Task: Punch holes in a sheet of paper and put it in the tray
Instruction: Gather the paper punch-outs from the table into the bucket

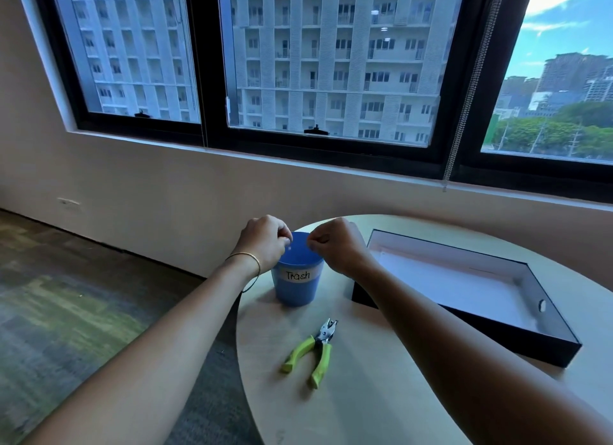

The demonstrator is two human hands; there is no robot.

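Observation:
Both hands hover over the mouth of a blue cup (297,287) labelled "Trash" at the table's far left. My left hand (263,242) has its fingertips pinched together above the cup's left rim, and a tiny white speck (289,246) shows just under them. My right hand (335,245) is curled into a loose fist over the right rim, thumb against forefinger. Nothing larger shows in either hand. A hole punch (313,351) with green handles lies on the table nearer to me. The black tray (517,340) stands to the right with a white sheet (444,275) flat inside it.
The round pale wooden table (365,395) ends just left of the cup, with carpeted floor (66,312) beyond. A wall and a large window run behind the table. A blind chain (454,146) hangs at the window's right.

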